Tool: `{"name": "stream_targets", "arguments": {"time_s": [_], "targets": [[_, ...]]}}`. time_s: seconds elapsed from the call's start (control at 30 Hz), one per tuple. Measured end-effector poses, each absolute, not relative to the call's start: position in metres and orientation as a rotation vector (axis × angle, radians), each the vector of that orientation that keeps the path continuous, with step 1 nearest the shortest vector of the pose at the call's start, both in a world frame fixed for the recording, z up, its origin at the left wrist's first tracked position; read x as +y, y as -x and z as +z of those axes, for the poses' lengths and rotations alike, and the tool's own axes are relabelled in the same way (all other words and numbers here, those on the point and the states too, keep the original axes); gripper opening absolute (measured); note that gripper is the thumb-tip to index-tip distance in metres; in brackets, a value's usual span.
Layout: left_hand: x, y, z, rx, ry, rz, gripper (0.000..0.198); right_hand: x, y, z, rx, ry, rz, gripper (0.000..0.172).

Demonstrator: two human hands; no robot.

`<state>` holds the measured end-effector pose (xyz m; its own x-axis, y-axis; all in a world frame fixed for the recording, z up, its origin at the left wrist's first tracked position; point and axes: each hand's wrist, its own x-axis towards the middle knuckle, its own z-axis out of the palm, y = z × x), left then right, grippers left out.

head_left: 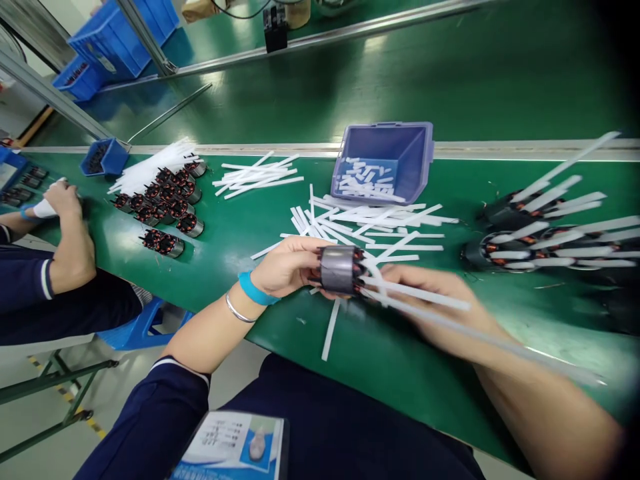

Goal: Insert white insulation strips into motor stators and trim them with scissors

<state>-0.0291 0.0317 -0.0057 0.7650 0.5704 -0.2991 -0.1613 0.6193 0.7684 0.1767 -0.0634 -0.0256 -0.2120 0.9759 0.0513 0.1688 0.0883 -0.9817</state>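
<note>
Grey metal cylinder [337, 269], dark toothed ends [359, 267], white strips [420, 294] protruding.

Looks forward and down, head-worn, from above and behind the nearby fingers [301, 259], taking in table [235, 260] beyond and beside them.
</note>
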Motion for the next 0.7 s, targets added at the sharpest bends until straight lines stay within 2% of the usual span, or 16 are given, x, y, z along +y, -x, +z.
{"name": "stream_targets", "arguments": {"time_s": [0.07,0.13,0.2,0.3,0.43,0.57,0.7], "targets": [[0.035,0.031,-0.004,0.572,-0.778,0.464,0.033,-0.07,-0.162,-0.03,-1.927,1.165,0.898,0.013],[0.038,0.034,-0.004,0.595,-0.804,0.461,0.035,-0.076,-0.144,-0.032,-2.203,1.128,0.644,0.016],[0.039,0.035,-0.003,0.629,-0.848,0.453,0.037,-0.079,-0.131,-0.035,-2.337,1.097,0.538,0.021],[0.038,0.036,-0.003,0.656,-0.903,0.471,0.045,-0.078,-0.132,-0.038,-2.28,1.036,0.543,0.023],[0.038,0.034,0.0,0.621,-0.929,0.504,0.041,-0.068,-0.168,-0.031,-1.836,1.172,0.646,0.005],[0.035,0.03,-0.003,0.62,-0.965,0.419,0.041,-0.062,-0.199,-0.011,-1.375,1.232,0.742,0.009],[0.028,0.024,-0.012,0.686,-0.974,0.299,0.046,-0.06,-0.194,-0.002,-1.535,1.136,0.876,0.008]]}}
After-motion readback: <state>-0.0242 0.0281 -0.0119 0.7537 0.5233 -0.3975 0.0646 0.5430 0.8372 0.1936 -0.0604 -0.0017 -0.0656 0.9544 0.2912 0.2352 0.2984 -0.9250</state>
